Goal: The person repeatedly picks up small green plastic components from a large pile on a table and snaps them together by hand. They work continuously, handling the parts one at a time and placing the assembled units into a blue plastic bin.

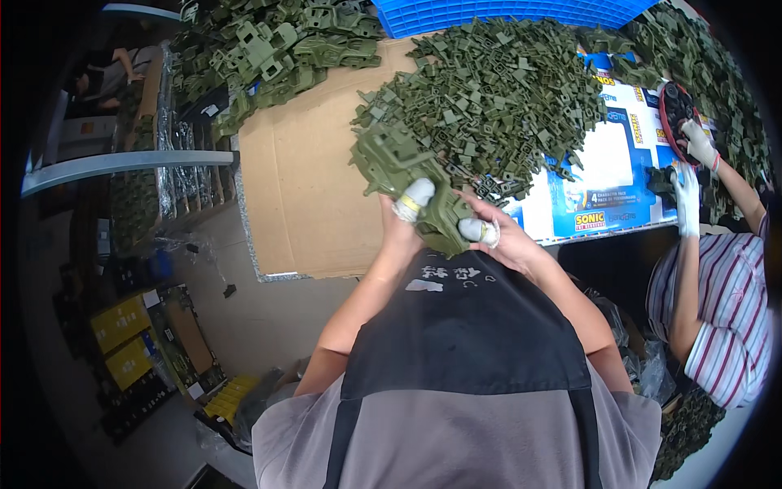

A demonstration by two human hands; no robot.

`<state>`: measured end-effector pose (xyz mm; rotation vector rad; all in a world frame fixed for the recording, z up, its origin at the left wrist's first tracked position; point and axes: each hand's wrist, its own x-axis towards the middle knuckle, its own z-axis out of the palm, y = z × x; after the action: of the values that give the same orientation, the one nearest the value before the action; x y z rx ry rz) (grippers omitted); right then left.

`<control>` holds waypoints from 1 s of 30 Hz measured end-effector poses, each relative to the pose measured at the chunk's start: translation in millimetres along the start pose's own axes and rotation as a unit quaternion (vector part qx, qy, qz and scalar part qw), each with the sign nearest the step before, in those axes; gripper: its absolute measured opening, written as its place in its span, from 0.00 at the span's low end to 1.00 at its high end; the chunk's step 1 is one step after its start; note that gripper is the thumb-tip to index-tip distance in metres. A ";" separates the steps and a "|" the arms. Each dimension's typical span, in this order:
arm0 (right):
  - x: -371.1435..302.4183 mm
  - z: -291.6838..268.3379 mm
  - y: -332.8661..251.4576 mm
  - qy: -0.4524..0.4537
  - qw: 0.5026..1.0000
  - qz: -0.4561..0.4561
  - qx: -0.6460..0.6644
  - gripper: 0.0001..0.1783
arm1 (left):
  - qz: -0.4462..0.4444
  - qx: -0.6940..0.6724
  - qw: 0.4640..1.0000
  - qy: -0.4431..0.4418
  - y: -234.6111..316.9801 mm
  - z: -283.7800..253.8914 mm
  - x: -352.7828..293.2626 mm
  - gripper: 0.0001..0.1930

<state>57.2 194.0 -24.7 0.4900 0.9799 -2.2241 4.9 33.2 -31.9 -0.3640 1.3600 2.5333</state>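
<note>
A large olive-green moulded plastic part point(399, 159), shaped like a toy vehicle body, is held up over the near edge of the table. My left hand point(405, 213) grips its near left side, the thumb wrapped in white and yellow tape. On the near right end, my right hand point(497, 236) is closed round the same part, its thumb also wrapped in white. Just beyond lies a big heap of small green plastic pieces point(497, 98). Fingers under the part are hidden.
Brown cardboard point(297, 196) covers the table's left side. Larger green parts point(277, 49) are piled at the far left, near a blue crate point(505, 12). At right, a gloved co-worker point(709, 301) handles a dark red-rimmed object point(676, 114). A metal rail point(130, 167) juts in from the left.
</note>
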 end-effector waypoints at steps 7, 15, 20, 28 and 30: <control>-31.5 -17.9 -27.7 0.082 0.816 -0.161 -0.550 0.35 | 0.379 0.566 0.716 -0.154 43.9 5.5 -8.2 0.42; -43.8 -14.1 -8.9 0.001 0.723 -0.100 -0.684 0.27 | 0.001 0.710 0.509 -0.486 22.8 2.4 -13.3 0.36; -32.0 -23.9 6.2 0.015 0.778 -0.151 -0.610 0.27 | -0.056 0.667 0.575 -0.471 27.6 3.8 -8.9 0.35; -35.8 -28.7 2.7 0.051 0.852 -0.139 -0.503 0.27 | 0.017 0.630 0.630 -0.453 58.4 11.6 -1.4 0.41; -43.1 -48.1 3.1 0.090 0.902 -0.114 -0.406 0.28 | 0.029 0.550 0.746 -0.375 79.6 -8.5 8.9 0.45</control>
<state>93.9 246.6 -33.5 0.1914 2.0052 -1.7349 -28.7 -15.9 22.5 0.8271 2.0679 1.1656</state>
